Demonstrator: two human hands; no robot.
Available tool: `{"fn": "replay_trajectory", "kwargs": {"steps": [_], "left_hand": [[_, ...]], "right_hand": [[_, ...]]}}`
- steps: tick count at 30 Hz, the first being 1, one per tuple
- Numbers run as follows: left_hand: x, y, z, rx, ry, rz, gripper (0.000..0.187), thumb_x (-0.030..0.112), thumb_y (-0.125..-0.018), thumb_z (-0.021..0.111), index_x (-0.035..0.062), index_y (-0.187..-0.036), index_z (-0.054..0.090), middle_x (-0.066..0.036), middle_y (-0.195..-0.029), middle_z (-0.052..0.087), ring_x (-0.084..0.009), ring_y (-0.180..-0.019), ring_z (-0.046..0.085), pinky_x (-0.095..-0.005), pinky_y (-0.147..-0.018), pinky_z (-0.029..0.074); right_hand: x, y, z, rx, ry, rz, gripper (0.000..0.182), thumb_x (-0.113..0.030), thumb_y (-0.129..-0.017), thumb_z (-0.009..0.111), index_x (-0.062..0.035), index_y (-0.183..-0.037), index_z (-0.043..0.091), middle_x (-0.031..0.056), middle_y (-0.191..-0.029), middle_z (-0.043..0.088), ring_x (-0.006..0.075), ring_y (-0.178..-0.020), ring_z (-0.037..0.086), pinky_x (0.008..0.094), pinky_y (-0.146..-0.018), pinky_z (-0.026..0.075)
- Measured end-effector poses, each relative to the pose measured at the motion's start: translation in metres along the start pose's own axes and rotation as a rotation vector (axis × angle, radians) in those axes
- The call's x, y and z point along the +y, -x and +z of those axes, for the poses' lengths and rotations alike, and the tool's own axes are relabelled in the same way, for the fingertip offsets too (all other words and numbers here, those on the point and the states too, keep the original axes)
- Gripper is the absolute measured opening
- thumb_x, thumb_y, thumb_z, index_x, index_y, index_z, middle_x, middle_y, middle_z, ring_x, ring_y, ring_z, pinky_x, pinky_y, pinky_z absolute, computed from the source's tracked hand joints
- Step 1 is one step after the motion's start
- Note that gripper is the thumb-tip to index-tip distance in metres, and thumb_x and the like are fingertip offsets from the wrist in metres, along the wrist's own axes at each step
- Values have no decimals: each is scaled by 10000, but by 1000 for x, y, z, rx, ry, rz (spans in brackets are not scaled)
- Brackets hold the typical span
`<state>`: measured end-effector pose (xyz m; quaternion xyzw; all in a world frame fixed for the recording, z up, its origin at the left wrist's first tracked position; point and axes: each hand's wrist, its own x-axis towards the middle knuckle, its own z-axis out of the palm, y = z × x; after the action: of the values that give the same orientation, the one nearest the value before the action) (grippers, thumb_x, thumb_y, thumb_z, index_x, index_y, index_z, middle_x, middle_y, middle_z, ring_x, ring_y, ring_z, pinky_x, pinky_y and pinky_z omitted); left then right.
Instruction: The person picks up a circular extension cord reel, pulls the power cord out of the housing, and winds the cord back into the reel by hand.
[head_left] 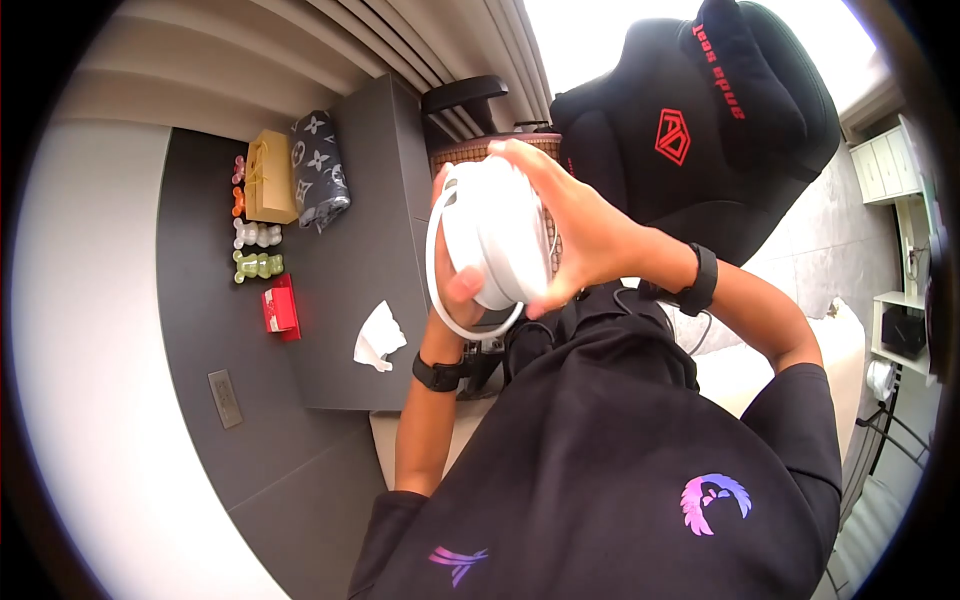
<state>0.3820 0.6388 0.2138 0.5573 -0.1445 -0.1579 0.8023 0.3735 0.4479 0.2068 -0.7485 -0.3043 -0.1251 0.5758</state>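
Observation:
Between my two hands is a white rounded device [490, 230], with a thin white loop, a cord or a ring, curving round its left side. I cannot make out its exact kind. My left hand [462, 290] grips it from the left, its thumb on the lower front and most of its fingers hidden behind. From the right, my right hand [580, 220] wraps round the device, fingers over the top and thumb near the bottom. Both hands hold it up in front of my body, above my lap.
A crumpled white tissue [380, 336] lies on the dark grey cabinet [350, 260] at left. Behind it are a red box [282, 308], several bear figurines [258, 265], a tan paper bag [268, 178] and a folded patterned cloth [320, 170]. A black chair [650, 120] stands ahead.

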Motion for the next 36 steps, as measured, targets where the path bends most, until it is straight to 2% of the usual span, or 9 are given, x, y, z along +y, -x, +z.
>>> {"fn": "replay_trajectory", "kwargs": {"steps": [4, 5, 8, 11, 14, 19, 26, 32, 36], "left_hand": [[-10, -4, -13, -59, -166, 110, 1237, 514, -617, 774, 38, -1539, 101, -175, -1427, 386, -316, -1300, 446, -440, -1062, 407], [-10, -3, -13, -48, -182, 130, 1225, 513, -621, 777, 49, -1539, 112, -171, -1427, 387, -312, -1302, 446, -430, -1060, 412], [-11, -11, -12, -4, -149, 164, 1200, 509, -629, 773, 62, -1538, 129, -163, -1428, 388, -308, -1304, 444, -425, -1059, 415], [-9, -15, -13, 62, 100, -15, 1099, 503, -631, 731, 78, -1503, 214, -142, -1398, 418, -313, -1288, 462, -435, -1040, 445], [-3, -16, -7, 35, 164, -152, 1068, 521, -621, 707, 82, -1484, 255, -145, -1374, 438, -317, -1267, 486, -425, -1027, 460], [11, -24, 2, -15, 166, -144, 1104, 518, -635, 735, 53, -1501, 231, -180, -1383, 438, -329, -1259, 501, -432, -1027, 459], [-7, -25, -8, -94, -348, 308, 1258, 548, -634, 793, 44, -1546, 89, -193, -1407, 418, -319, -1276, 475, -419, -1028, 422], [-1, -33, 1, 18, 63, 20, 1132, 514, -628, 734, 100, -1524, 179, -158, -1424, 384, -324, -1300, 445, -446, -1038, 446], [13, -34, 1, -30, 109, -196, 1074, 569, -644, 668, 105, -1502, 217, -156, -1416, 399, -325, -1285, 460, -435, -1024, 457]], "right_hand": [[-12, -16, -16, -301, -875, 1069, 1050, -681, -853, 561, 36, -1503, 153, 290, -1431, 381, 456, -1176, 543, 473, -903, 527], [0, -11, -14, -349, -814, 1025, 999, -735, -902, 371, -16, -1530, 75, 291, -1449, 368, 453, -1159, 560, 482, -870, 539], [5, -2, -11, -156, -624, 893, 1004, -664, -847, 583, -81, -1533, 139, 294, -1483, 312, 481, -1258, 468, 530, -979, 472], [8, -9, -18, -153, 375, -180, 1094, -404, -631, 858, -108, -1500, 263, 237, -1509, 275, 432, -1347, 365, 530, -1048, 402], [-3, -18, -18, -244, 527, -191, 1272, -304, -383, 932, -130, -1455, 271, 214, -1549, 210, 470, -1422, 206, 564, -1169, 198], [-2, -28, -15, -69, 450, -305, 1181, -195, -457, 910, -129, -1454, 280, 199, -1432, 362, 414, -1309, 398, 485, -1042, 426], [8, -30, -28, -274, -866, 960, 1011, -657, -872, 546, 29, -1494, 139, 266, -1378, 448, 357, -1193, 552, 452, -805, 569], [14, -23, -34, -156, 462, -178, 1123, -458, -689, 812, -83, -1527, 165, 216, -1532, 263, 391, -1374, 347, 539, -1068, 373], [13, -25, -28, -107, 546, -236, 1241, -368, -501, 900, -99, -1500, 216, 167, -1538, 256, 373, -1397, 298, 516, -1116, 303]]}}
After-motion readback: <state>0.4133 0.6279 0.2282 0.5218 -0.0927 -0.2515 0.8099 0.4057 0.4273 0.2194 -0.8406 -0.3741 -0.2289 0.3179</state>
